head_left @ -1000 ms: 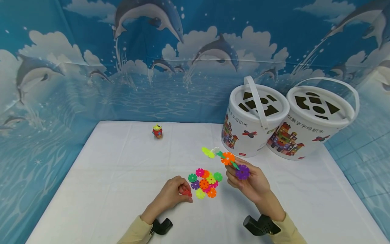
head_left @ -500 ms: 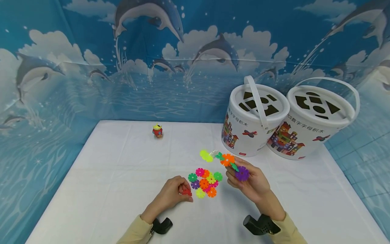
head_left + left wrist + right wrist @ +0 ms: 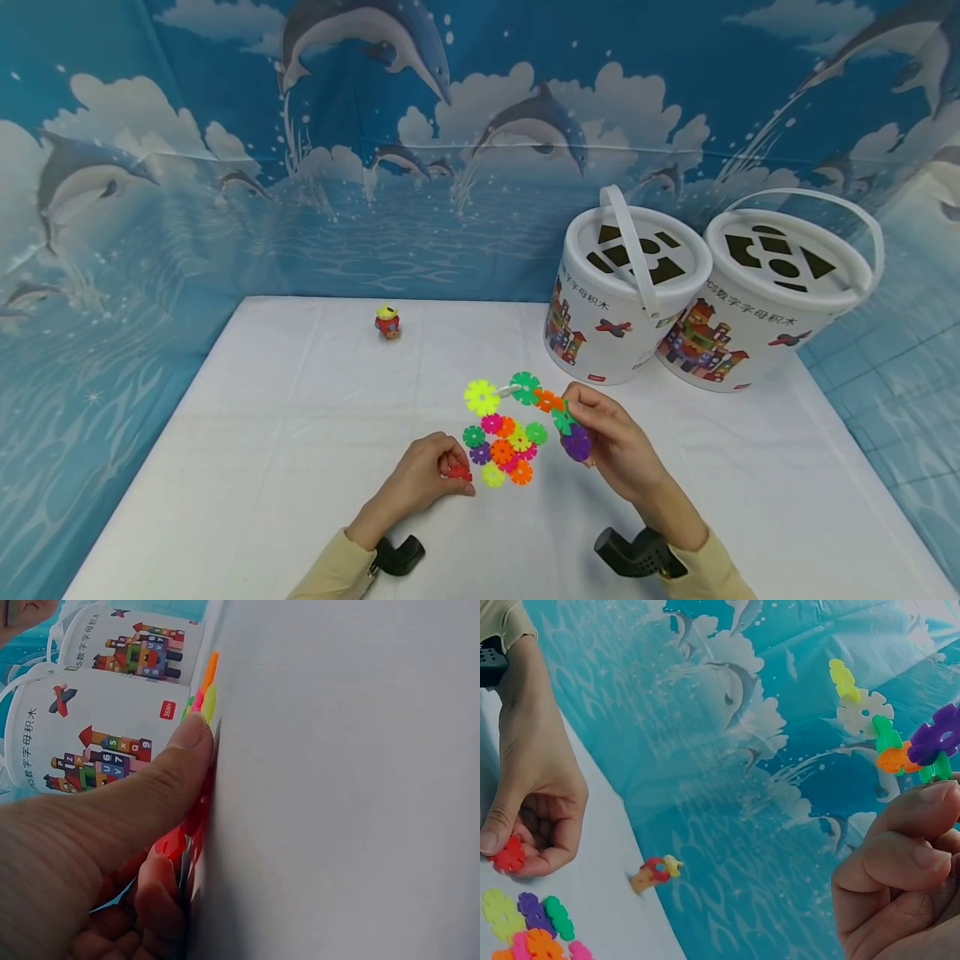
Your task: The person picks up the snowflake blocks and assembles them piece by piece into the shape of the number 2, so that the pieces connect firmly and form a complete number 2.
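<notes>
A person's right hand (image 3: 615,437) pinches the purple end of a plastic flower chain (image 3: 548,401), arcing from 11 to 3 o'clock of a colorful flower pile (image 3: 502,452); at the pile's 9 o'clock, the left hand (image 3: 423,471) grips red pieces (image 3: 459,472). White buckets (image 3: 618,354) stand toward 1 and 2 o'clock.
</notes>
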Available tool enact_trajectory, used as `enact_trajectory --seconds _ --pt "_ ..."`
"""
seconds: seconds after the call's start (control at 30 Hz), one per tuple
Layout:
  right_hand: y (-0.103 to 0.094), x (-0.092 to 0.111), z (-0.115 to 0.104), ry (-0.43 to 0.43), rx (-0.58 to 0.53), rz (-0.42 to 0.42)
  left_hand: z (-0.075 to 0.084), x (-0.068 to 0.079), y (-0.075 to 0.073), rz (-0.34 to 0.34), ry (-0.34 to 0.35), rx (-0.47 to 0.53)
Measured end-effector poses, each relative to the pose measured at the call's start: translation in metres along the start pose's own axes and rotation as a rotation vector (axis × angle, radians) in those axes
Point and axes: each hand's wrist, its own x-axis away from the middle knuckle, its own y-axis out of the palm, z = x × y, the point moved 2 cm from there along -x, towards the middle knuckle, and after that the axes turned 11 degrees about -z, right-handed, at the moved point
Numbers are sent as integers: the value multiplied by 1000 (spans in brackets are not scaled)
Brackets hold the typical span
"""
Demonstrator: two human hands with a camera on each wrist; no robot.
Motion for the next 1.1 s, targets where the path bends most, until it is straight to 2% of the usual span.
enact_trajectory --seconds 0.13,0.2,0.43,0.57,0.77,1.1 --pt "1 0 0 -10 -3 -8 -1 0 1 3 -1 6" --pt "2 -1 -1 -20 -44 -28 -1 -1 1 4 0 7" --pt "5 0 -1 -50 -347 -117 -2 0 1 10 6 2" --pt "5 0 1 -49 -430 -142 -3 -1 1 9 5 4" --pt "5 0 1 -45 -484 -164 -3 -1 1 11 12 -4" --pt "4 -1 2 -57 -490 -184 -3 -1 1 12 8 13"
